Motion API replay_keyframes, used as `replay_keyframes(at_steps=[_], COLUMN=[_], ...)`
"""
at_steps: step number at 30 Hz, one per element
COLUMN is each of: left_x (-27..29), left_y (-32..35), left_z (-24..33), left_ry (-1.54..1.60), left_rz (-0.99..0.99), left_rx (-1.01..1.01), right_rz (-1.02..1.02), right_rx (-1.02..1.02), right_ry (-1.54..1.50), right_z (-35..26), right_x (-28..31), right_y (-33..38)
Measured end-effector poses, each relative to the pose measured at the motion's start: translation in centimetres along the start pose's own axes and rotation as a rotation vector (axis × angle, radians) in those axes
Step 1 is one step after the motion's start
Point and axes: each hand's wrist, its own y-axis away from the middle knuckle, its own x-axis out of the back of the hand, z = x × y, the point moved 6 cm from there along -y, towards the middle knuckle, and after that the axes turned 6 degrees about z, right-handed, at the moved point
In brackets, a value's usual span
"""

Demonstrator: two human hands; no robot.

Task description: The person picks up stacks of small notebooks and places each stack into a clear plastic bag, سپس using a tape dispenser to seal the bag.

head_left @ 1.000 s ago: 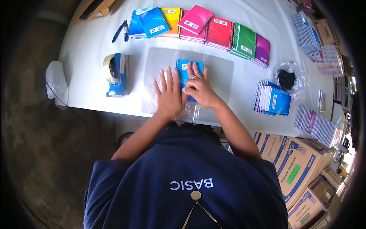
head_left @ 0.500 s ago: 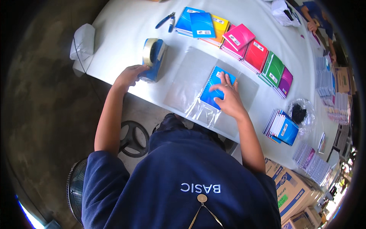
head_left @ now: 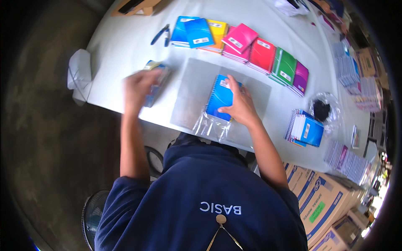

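A blue spiral notebook [head_left: 220,97] lies on a grey translucent sheet [head_left: 186,90] near the table's front edge. Crinkled clear plastic [head_left: 211,126] shows at its lower end. My right hand [head_left: 242,104] rests over the notebook's right side, thumb and index finger spread across the cover; its other fingers are partly hidden. To the left, my left hand [head_left: 140,88] is smeared by motion over the blue tape dispenser [head_left: 151,97] and partly covers it. A bit of the tape roll [head_left: 153,65] shows above the hand. Whether these fingers grip anything is unclear.
Overlapping notebooks in several colours [head_left: 261,56] run along the far side, with blue-handled nippers [head_left: 160,35] at their left. On the right are a small notebook stack [head_left: 307,129], a clear bag with dark contents [head_left: 322,109] and cartons [head_left: 322,201]. Another person [head_left: 337,10] is at the far right.
My left hand has moved from the dispenser's near end up over it. My right hand remains on the blue notebook, its fingers shifted. The whole view has shifted slightly.
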Motion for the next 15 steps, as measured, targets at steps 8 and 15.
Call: replay_keyframes(at_steps=[8, 15], left_x=[-17.8, -18.7], left_y=[1.2, 1.4], left_z=[1.7, -5.2], left_ry=[-1.208, -0.457], left_rz=[-0.947, -0.648], left_rx=[-0.357, -0.335], right_rz=[-0.045, 0.063], right_rx=[-0.041, -0.412], right_ry=[0.025, 0.261], right_z=[1.0, 6.9], right_x=[0.4, -4.1], right_y=[0.3, 2.5])
